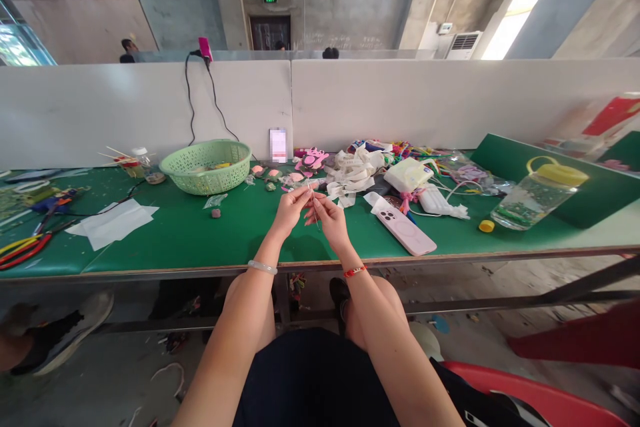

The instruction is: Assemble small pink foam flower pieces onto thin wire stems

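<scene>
My left hand (291, 208) and my right hand (326, 215) meet above the green tabletop (240, 233), their fingertips pinching a thin pale wire (315, 208). What the wire is made of is too small to tell. Just beyond my fingers lies a heap of white ribbon (353, 170), with pink foam cutouts (311, 160) to its left. A phone in a pale pink case (404, 231) lies face down to the right of my right hand. Neither hand touches these.
A green plastic basket (206, 167) stands at the back left, near a jar with a yellow lid (536, 193) at right. Red-handled pliers (23, 250) and white paper sheets (113, 223) lie left. A white partition (150, 107) backs the table.
</scene>
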Demonstrator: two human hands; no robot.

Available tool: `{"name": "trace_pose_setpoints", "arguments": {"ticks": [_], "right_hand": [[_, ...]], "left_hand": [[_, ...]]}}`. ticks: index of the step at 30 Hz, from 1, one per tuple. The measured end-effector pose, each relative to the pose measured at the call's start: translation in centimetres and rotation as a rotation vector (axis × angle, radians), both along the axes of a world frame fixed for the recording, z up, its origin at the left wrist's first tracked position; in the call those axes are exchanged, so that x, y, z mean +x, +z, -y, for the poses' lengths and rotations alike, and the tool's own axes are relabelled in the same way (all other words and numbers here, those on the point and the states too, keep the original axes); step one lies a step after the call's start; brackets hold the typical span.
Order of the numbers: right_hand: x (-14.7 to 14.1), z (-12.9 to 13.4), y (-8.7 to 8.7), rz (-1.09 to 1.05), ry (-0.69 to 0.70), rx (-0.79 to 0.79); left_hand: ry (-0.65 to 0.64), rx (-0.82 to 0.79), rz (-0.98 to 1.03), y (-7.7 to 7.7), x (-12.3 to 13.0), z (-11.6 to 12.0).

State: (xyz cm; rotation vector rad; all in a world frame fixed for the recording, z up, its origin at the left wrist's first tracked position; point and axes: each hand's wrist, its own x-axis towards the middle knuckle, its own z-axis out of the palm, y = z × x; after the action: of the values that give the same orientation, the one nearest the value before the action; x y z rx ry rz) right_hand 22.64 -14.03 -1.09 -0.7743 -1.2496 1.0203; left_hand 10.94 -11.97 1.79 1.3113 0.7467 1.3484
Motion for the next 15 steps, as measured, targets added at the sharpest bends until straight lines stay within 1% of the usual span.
{"name": "trace_pose_setpoints", "arguments": {"ticks": [7,15], "right_hand": [[-0.08,0.15,0.05,0.001,0.004,0.017],[-0.06,0.06,-0.06,-0.018,-0.015,-0.002]], "left_hand": [[0.024,0.008,-0.02,-0.16,0.23,0.14],[0.009,0.051,-0.08,-0.01,0.13,0.33]]}}
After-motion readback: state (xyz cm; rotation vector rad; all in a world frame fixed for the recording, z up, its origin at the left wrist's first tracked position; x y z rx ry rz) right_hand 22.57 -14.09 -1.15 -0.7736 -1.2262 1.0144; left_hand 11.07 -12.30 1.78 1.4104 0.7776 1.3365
